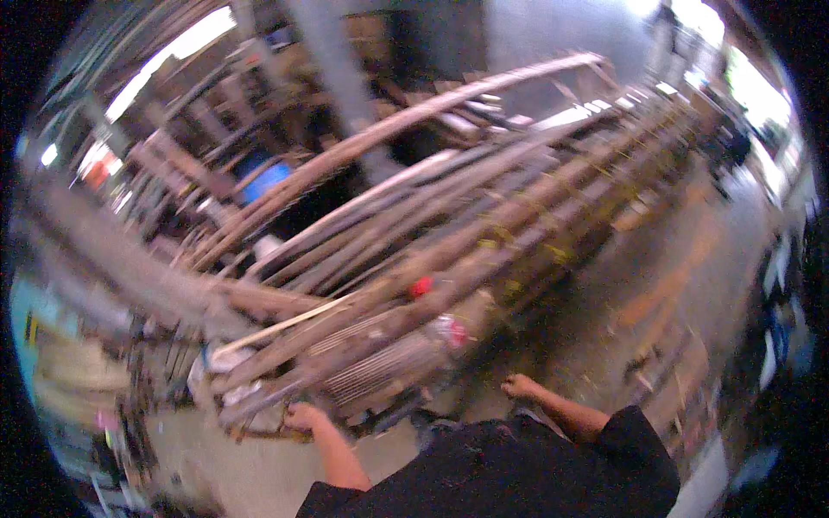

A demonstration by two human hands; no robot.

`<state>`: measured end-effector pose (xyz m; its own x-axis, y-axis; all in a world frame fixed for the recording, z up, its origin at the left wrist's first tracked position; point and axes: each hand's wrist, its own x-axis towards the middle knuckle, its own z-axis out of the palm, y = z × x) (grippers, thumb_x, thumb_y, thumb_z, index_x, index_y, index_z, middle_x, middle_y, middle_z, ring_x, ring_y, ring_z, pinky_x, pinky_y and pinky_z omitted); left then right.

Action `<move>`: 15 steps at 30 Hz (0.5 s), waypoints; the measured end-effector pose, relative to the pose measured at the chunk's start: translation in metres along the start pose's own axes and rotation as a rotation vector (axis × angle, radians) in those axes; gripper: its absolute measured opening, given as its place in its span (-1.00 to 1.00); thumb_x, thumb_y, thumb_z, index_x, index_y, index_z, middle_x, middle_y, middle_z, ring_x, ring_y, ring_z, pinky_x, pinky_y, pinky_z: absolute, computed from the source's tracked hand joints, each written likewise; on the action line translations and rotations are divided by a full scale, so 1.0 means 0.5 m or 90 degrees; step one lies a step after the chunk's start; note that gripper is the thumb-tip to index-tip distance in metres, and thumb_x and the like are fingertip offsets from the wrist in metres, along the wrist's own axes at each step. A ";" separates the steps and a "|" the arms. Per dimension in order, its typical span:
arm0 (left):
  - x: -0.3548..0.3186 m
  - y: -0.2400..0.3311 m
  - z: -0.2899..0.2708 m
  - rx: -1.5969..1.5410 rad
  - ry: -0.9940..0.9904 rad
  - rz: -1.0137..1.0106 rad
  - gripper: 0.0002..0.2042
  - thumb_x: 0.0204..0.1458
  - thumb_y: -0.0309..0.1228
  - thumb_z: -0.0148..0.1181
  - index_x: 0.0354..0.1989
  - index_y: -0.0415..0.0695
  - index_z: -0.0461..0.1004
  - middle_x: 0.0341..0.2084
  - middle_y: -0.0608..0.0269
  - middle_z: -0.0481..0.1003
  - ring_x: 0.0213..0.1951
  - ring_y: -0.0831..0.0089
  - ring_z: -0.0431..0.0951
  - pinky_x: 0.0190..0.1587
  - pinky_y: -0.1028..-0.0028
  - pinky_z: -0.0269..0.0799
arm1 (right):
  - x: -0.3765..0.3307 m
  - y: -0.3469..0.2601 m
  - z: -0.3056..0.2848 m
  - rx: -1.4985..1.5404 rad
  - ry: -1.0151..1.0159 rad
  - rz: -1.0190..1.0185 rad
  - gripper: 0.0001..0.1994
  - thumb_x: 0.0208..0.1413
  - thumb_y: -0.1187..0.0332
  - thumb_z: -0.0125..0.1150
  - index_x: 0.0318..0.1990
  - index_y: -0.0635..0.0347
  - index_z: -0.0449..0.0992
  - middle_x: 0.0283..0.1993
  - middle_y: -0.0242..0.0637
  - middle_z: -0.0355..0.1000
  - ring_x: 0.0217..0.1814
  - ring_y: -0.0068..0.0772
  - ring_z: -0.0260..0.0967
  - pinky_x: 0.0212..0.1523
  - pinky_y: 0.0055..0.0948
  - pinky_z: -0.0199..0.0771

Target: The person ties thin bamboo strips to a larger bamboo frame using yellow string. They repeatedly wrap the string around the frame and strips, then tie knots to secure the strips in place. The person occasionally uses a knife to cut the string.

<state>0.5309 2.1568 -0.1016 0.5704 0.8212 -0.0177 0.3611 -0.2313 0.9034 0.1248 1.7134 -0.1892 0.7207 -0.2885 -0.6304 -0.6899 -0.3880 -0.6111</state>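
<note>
Fingers look curled together on the right hand (518, 386), off the pile's (389, 220) right edge; blur hides whether the left hand (300, 417), at its near-left corner, grips. Poles (484, 271) line that right edge.

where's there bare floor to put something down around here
Two patches look bare, though blur may hide debris: the aisle floor between the timber stack and the pieces at lower right, and floor left of the black shirt. The stack and the far-left clutter are crowded.
</note>
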 end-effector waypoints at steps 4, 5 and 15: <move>-0.261 -0.065 0.006 0.128 -0.028 -0.214 -0.68 0.11 -0.28 0.08 -0.10 -0.28 0.46 -0.07 -0.15 0.45 -0.13 0.13 0.54 -0.21 0.20 0.49 | -0.146 0.323 -0.115 0.451 0.245 0.156 -0.74 0.11 0.22 0.15 -0.33 0.28 0.57 -0.46 -0.23 0.51 -0.42 -0.38 0.47 -0.36 -0.35 0.47; -0.361 -0.087 0.038 0.149 -0.111 -0.228 -0.68 0.10 -0.27 0.09 -0.11 -0.27 0.46 -0.10 -0.10 0.47 -0.15 0.15 0.55 -0.25 0.20 0.48 | -0.170 0.435 -0.115 0.234 0.471 0.151 -0.76 0.15 0.25 0.13 -0.28 0.28 0.54 -0.42 -0.26 0.51 -0.44 -0.39 0.47 -0.41 -0.37 0.46; -1.248 -0.013 0.218 0.367 -1.191 0.494 -0.59 0.11 -0.18 0.14 -0.02 -0.27 0.51 -0.22 0.13 0.59 -0.32 0.34 0.63 -0.30 0.34 0.49 | -0.327 0.506 -0.289 0.865 0.481 0.191 -0.76 0.25 0.25 0.07 -0.09 0.21 0.47 -0.23 -0.26 0.52 -0.36 -0.46 0.48 -0.40 -0.42 0.46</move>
<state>0.2527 1.5889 -0.1432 0.4311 -0.7924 -0.4315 -0.3354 -0.5847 0.7387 -0.1575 1.5357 -0.1714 0.1335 -0.7193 -0.6818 -0.0525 0.6818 -0.7296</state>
